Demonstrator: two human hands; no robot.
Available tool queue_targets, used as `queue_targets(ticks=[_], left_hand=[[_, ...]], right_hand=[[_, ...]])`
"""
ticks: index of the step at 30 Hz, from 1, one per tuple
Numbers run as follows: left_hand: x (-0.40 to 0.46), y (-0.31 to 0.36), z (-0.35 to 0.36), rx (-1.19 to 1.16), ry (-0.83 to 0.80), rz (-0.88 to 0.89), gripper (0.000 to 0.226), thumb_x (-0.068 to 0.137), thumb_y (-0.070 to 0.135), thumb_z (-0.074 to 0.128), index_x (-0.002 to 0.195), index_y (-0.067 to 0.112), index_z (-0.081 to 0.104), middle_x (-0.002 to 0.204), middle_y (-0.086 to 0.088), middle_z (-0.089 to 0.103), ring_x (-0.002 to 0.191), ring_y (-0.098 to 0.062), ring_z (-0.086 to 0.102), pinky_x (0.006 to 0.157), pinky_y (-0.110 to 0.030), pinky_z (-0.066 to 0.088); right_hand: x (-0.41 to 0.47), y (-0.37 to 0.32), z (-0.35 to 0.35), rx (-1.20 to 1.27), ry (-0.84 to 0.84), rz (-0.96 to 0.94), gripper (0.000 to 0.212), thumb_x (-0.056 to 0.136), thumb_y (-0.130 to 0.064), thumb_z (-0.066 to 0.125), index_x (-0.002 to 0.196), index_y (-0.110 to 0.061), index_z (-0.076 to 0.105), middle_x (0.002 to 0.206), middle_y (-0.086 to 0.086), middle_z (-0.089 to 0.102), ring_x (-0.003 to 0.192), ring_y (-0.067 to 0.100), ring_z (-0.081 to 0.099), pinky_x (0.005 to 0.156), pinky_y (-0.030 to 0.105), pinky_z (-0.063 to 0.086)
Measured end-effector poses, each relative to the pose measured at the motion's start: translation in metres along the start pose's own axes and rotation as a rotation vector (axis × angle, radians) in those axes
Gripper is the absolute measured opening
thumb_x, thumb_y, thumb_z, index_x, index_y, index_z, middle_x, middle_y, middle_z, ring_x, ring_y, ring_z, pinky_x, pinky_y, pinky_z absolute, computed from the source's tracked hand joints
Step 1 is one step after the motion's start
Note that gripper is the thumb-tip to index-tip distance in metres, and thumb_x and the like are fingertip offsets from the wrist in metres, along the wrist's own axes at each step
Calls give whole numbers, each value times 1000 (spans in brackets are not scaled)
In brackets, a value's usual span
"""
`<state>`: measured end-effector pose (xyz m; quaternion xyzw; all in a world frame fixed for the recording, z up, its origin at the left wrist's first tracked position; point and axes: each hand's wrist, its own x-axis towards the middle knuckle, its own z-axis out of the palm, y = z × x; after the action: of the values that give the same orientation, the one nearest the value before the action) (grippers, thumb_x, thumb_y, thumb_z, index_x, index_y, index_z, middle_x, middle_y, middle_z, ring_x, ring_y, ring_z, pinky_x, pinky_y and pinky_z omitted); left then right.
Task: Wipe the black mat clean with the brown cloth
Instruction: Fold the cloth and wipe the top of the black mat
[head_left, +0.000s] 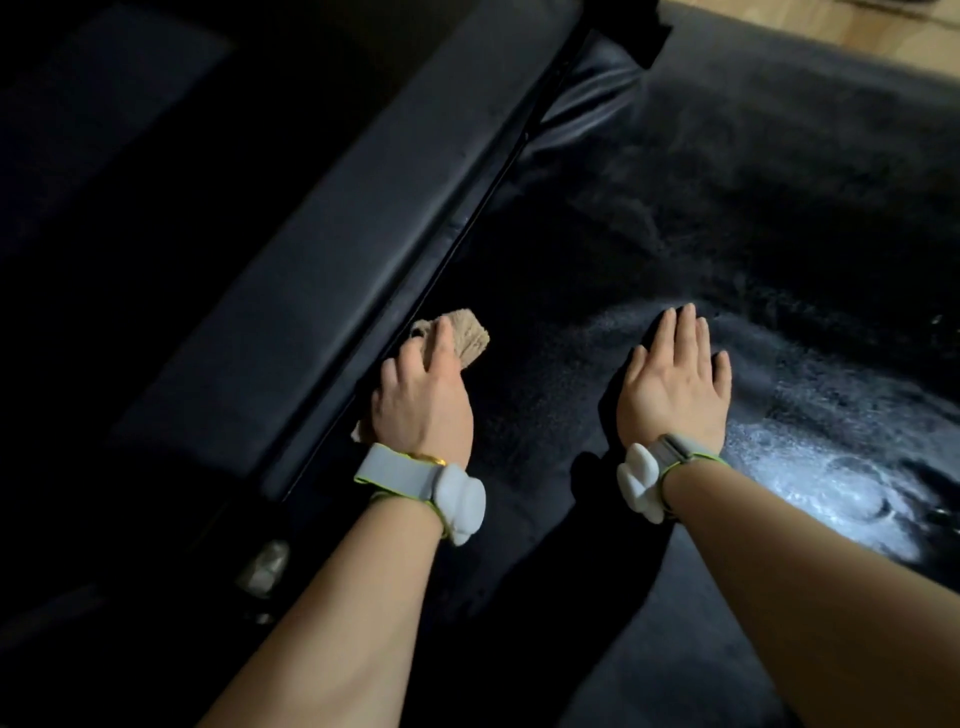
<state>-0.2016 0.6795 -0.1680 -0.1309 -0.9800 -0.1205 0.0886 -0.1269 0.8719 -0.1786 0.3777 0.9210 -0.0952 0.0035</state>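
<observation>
The black mat (701, 218) fills the right half of the view, with pale dusty smears near its middle and a bright glare at the lower right. My left hand (423, 397) holds the bunched brown cloth (467, 338) against the mat's left edge, fingers curled over it. Part of the cloth pokes out beyond my fingers and a corner shows by my wrist. My right hand (675, 379) lies flat on the mat, palm down, fingers straight and together, holding nothing.
A long black padded bolster (332, 249) runs diagonally along the mat's left side, right beside the cloth. A wooden floor strip (831, 26) shows at the top right. A small pale object (265, 566) lies in the dark at the lower left.
</observation>
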Motion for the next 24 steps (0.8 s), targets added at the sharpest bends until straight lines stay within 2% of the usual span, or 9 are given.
queue_targets(ticks=[4, 7, 9, 13, 15, 17, 18, 21, 24], left_hand=[[6, 18, -8, -257, -37, -144, 35, 83, 14, 63, 118, 15, 65, 111, -9, 62, 82, -34, 63, 59, -36, 49], [-30, 60, -4, -388, -109, 181, 33, 81, 26, 48, 106, 18, 68, 97, -7, 63, 74, -33, 63, 54, -33, 48], [-62, 77, 4, -373, -127, 372, 39, 80, 28, 44, 111, 22, 67, 108, -6, 64, 74, -32, 64, 53, -34, 53], [-47, 50, 5, -156, -15, 497, 35, 82, 24, 46, 106, 27, 71, 102, 2, 67, 60, -26, 56, 42, -28, 42], [-22, 14, 1, -97, 31, 331, 32, 83, 19, 50, 107, 27, 70, 102, 1, 67, 62, -29, 57, 43, -30, 39], [-3, -21, -5, -117, 94, 70, 30, 79, 13, 63, 105, 25, 72, 100, -1, 69, 66, -33, 61, 47, -30, 44], [2, -29, -5, -100, 104, 3, 30, 77, 11, 68, 105, 23, 72, 99, -1, 70, 68, -33, 63, 48, -31, 47], [0, -27, -6, -68, 73, -3, 33, 76, 8, 71, 107, 20, 72, 97, -2, 70, 68, -33, 62, 49, -30, 46], [0, -24, -4, -94, 58, -27, 34, 77, 7, 69, 109, 19, 71, 98, -3, 70, 67, -33, 61, 49, -30, 45]], right_hand=[[-1, -3, 0, 6, 11, 4, 55, 103, -33, 19, 153, -14, 10, 161, 2, 2, 148, 15, 0, 119, 40, 3], [0, -2, 0, 11, 16, 7, 54, 103, -32, 22, 153, -14, 12, 161, 2, 5, 148, 16, 2, 119, 40, 4], [0, -2, 1, 16, 12, 0, 55, 103, -33, 22, 153, -14, 13, 161, 3, 5, 148, 16, 2, 119, 41, 5], [0, -1, 0, 19, 20, -3, 55, 103, -34, 20, 153, -15, 12, 161, 2, 5, 148, 15, 2, 119, 41, 5], [-2, -1, 0, 12, 0, -4, 55, 103, -35, 19, 153, -15, 10, 161, 1, 3, 148, 15, 0, 120, 40, 4], [0, 1, -2, 21, -20, -1, 55, 103, -36, 19, 154, -16, 9, 161, 1, 1, 148, 14, -1, 120, 40, 3], [3, 2, -2, 34, -41, 4, 55, 103, -36, 19, 154, -16, 9, 161, 1, 0, 148, 14, -1, 120, 40, 3], [-1, 3, -16, 83, -93, -53, 56, 104, -36, 26, 154, -17, 11, 161, -1, 1, 148, 16, -2, 119, 42, 2], [-40, 9, -27, 105, -70, -140, 55, 101, -36, 36, 152, -25, 18, 161, -4, 6, 148, 17, 0, 117, 42, 1]])
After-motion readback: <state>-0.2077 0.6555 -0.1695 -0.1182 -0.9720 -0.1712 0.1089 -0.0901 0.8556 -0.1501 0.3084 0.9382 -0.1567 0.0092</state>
